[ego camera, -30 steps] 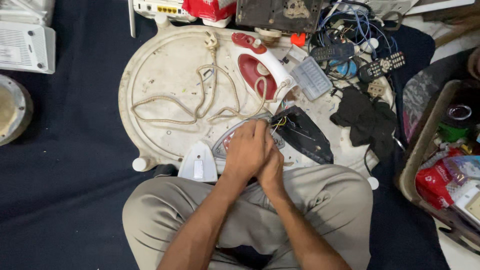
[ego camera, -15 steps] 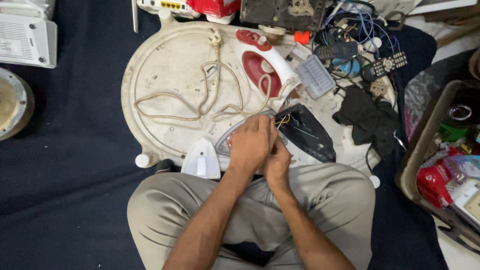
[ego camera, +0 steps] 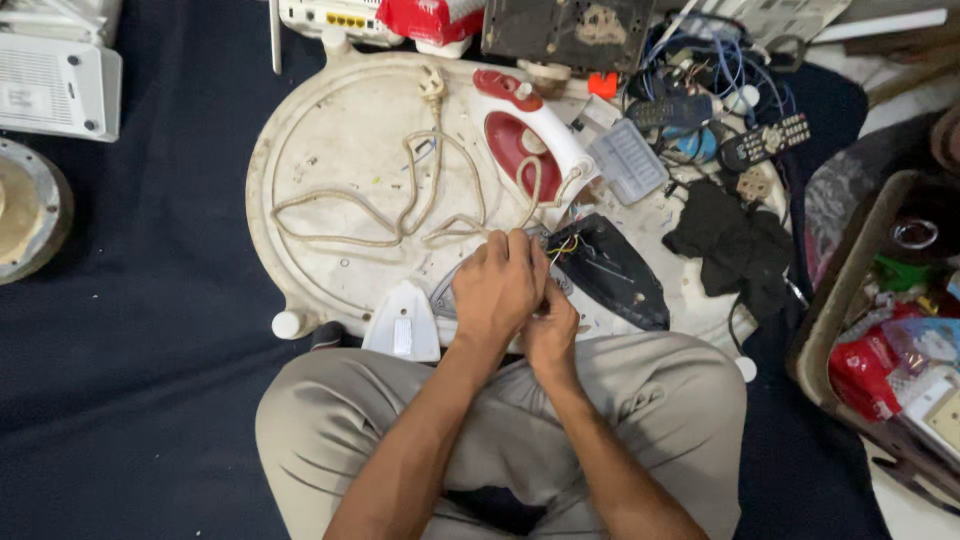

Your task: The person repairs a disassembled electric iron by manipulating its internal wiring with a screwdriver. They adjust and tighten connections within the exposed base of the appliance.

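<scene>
My left hand [ego camera: 497, 290] and right hand [ego camera: 553, 335] are pressed together over a taken-apart clothes iron on a round white tray [ego camera: 330, 130]. The left hand's fingers are closed around thin wires [ego camera: 565, 245], one yellow, which run to the black iron base [ego camera: 612, 272]. My right hand is curled just under the left; what it holds is hidden. A grey soleplate [ego camera: 443, 297] shows beneath my hands. The red and white iron shell [ego camera: 527, 140] lies further back, with its beige cord [ego camera: 400, 205] looped across the tray. A white cover piece [ego camera: 402, 322] lies by my left wrist.
A black cloth [ego camera: 735, 245] lies right of the iron base. Remote controls [ego camera: 765, 140] and tangled cables [ego camera: 715, 70] sit behind it. A box of packets and parts [ego camera: 890, 330] stands at the right. White network boxes [ego camera: 55, 90] and a round metal disc [ego camera: 25, 210] are at the left.
My hands stay joined at the same spot on the iron, with only small finger movement. The view has shifted slightly.
</scene>
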